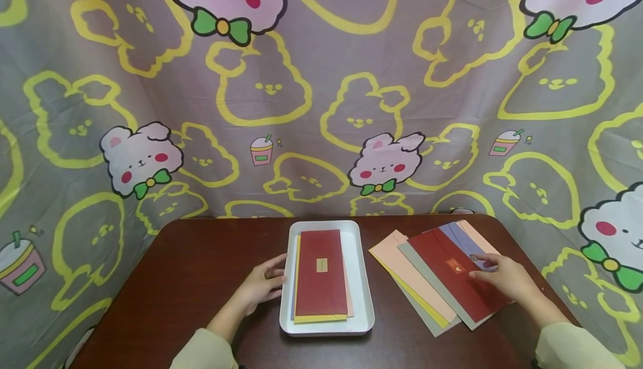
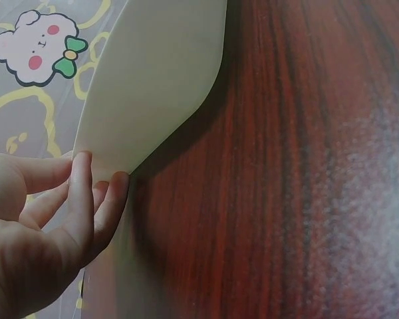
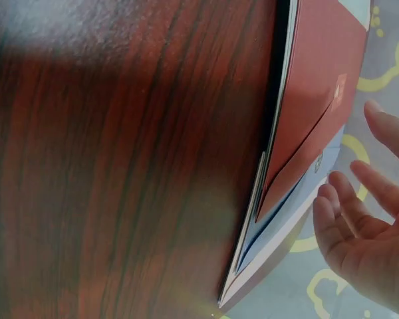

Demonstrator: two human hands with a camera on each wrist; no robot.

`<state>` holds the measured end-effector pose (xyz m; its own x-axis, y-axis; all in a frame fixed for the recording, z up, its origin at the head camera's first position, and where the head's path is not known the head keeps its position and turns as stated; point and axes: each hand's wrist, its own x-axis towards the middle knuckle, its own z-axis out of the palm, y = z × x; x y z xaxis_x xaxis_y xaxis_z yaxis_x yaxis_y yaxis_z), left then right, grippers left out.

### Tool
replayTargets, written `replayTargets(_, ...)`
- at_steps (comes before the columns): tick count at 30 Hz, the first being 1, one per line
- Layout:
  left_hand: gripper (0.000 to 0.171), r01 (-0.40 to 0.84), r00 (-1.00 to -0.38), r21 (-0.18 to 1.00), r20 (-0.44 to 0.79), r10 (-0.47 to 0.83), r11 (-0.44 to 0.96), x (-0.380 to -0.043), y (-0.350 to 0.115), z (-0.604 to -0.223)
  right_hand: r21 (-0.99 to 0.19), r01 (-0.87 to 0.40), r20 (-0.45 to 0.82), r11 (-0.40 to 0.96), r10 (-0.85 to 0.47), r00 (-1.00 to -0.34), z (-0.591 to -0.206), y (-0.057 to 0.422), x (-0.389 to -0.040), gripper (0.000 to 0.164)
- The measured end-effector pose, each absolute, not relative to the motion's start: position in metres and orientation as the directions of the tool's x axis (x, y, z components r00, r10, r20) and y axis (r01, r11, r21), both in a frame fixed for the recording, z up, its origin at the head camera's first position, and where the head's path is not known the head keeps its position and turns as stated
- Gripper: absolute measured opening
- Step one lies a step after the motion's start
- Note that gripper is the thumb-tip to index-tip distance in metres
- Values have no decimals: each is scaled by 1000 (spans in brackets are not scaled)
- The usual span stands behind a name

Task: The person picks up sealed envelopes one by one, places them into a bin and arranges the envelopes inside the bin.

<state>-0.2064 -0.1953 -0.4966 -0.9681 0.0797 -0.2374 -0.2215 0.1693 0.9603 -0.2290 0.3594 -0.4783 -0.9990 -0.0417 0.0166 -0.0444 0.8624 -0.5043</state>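
A white tray [image 1: 365, 285] holds stacked envelopes, with a red envelope [image 1: 320, 291] bearing a small gold label on top and a yellow envelope [image 1: 321, 319] showing beneath it. My left hand [image 1: 261, 285] is at the tray's left side; in the left wrist view its fingertips touch the tray wall [image 2: 153, 80]. Over the right pile is my right hand [image 1: 507, 274], fingers spread loosely and holding nothing. Beneath it lie a red envelope [image 1: 432, 252] with an orange-red heart label and a blue-purple envelope [image 1: 452, 233]. The right wrist view shows this hand apart from the red envelope [image 3: 312, 86].
The right pile fans out with a pink envelope [image 1: 394, 246], a grey envelope [image 1: 432, 288] and another pink envelope [image 1: 481, 235]. Everything rests on a dark wooden table [image 1: 211, 263]. Behind it hangs a patterned curtain [image 1: 311, 95].
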Motion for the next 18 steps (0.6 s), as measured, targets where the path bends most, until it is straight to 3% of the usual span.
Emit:
replayTargets(6, 57, -224, -967, 959, -241, 79, 175, -206, -196, -497, -482, -28, -31, 876, -49, -998, -480, 361, -229, 74)
replayTargets(18, 56, -227, -967, 959, -243, 79, 171, -207, -196, -498, -450, -68, -97, 890, -124, -988, -484, 356, -233, 70)
